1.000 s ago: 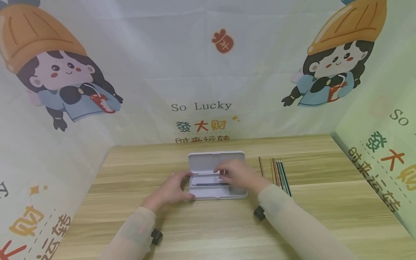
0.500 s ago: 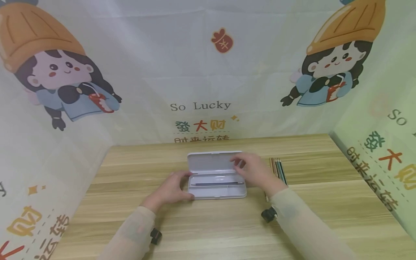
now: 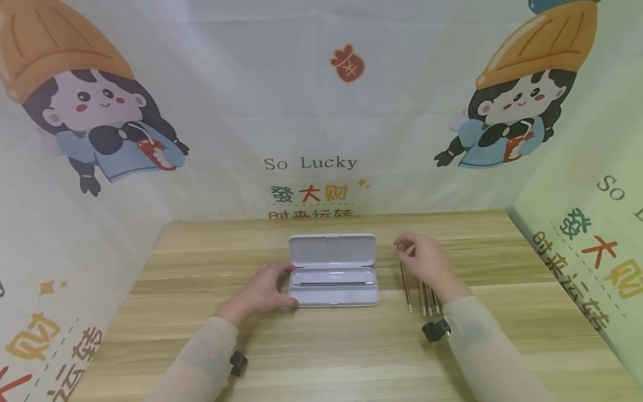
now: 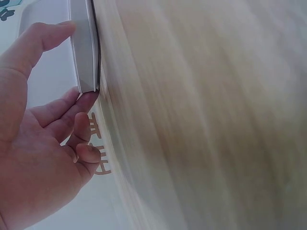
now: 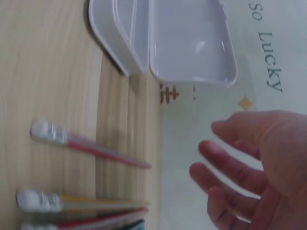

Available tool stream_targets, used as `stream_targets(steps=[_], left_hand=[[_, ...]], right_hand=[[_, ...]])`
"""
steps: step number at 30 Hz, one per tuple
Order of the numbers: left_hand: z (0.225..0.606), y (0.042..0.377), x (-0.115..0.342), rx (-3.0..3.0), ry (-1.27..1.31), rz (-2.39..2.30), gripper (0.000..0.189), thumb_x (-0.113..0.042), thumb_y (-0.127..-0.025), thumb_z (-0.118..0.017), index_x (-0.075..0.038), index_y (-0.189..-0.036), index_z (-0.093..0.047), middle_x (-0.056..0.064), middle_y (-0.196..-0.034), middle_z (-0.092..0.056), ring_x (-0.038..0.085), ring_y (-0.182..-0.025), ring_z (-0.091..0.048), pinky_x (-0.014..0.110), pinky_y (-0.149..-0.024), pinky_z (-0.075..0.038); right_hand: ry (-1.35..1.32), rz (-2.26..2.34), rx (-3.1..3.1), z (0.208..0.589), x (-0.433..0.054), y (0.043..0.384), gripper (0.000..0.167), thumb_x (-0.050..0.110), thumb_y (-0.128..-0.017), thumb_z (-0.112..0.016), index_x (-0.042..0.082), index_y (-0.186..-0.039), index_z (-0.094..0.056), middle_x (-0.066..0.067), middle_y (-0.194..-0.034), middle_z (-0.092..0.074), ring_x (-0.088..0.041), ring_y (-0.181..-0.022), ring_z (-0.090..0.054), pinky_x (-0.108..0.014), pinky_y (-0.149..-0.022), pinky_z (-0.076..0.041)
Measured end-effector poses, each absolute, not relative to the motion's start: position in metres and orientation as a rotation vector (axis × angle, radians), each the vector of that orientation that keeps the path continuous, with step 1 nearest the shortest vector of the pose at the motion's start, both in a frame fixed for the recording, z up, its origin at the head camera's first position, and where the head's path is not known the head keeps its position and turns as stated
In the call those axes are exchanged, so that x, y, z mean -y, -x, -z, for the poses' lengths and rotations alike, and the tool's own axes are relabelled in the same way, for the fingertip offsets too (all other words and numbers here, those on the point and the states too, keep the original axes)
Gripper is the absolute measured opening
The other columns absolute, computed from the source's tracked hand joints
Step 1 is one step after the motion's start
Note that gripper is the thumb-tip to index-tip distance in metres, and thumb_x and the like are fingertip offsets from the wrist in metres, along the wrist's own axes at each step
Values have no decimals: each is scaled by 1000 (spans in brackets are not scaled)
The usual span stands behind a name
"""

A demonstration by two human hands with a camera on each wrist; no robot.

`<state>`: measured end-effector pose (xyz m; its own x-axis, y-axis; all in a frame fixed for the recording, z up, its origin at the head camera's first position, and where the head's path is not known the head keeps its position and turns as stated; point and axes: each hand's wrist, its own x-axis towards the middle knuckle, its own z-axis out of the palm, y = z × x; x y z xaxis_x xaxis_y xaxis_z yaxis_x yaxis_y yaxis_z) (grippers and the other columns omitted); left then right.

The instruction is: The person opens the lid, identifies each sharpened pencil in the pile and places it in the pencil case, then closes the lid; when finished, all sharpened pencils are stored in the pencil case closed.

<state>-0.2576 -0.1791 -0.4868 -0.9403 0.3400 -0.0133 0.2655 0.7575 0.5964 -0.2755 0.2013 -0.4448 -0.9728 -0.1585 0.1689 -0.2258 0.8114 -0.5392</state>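
A white pencil case (image 3: 334, 305) lies on the table with its lid (image 3: 331, 250) raised. One dark pencil (image 3: 331, 284) rests lengthwise in its back compartment. My left hand (image 3: 262, 288) grips the case's left end, thumb at the front and fingers behind; the left wrist view shows the thumb on the case wall (image 4: 85, 57). My right hand (image 3: 428, 263) hovers over the far end of a single reddish pencil (image 3: 406, 287). In the right wrist view, its loosely bent fingers hold nothing, apart from that red pencil (image 5: 103, 152).
Several more pencils (image 3: 430, 298) lie side by side right of the single one, partly hidden under my right hand. A printed cloth (image 3: 226, 139) hangs behind the wooden table (image 3: 321, 352) and along both sides.
My right hand has moved from above the case to the right, over the loose pencils. The pencil inside the case is now fully uncovered. My left hand has stayed at the case's end.
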Motion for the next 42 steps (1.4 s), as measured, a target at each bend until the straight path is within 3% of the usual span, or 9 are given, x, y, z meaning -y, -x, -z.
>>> stream_targets(steps=[6,14,21,33,42], left_hand=[[485,258,179,-2824,-492,-941,83,-26,-67,-93,-3,-139,-59,17,-142,-62,36,-132,-53,53,-118,-42],[485,258,180,-2827,-496,-942,83,-25,-67,-94,-2,-139,-59,19,-142,-61,37,-133,-53,54,-119,-41],[487,256,181,-2828,-491,-951,84,-24,-66,-94,-1,-139,-58,19,-141,-61,38,-133,-53,54,-118,-41],[487,256,180,-2820,-485,-956,85,-25,-67,-94,-4,-141,-58,18,-144,-60,37,-136,-52,55,-120,-40],[488,258,178,-2829,-509,-955,84,-25,-66,-94,-2,-139,-59,18,-141,-62,37,-133,-54,55,-118,-41]], right_hand=[[-193,-781,2971,441,-217,273,28,17,-94,-66,8,-120,-70,-11,-109,-75,-21,-79,-66,-30,-58,-49],[-92,-744,3031,447,-232,271,29,19,-94,-70,4,-119,-70,-17,-111,-75,-30,-92,-71,-47,-74,-58],[-24,-748,3102,451,-245,266,30,21,-93,-72,2,-117,-69,-18,-107,-74,-26,-83,-70,-41,-66,-57],[66,-722,3200,454,-261,259,32,19,-89,-75,2,-114,-66,-22,-112,-75,-32,-90,-72,-50,-72,-57],[46,-670,3233,459,-269,256,31,16,-86,-76,4,-113,-68,-17,-107,-76,-29,-89,-70,-44,-70,-56]])
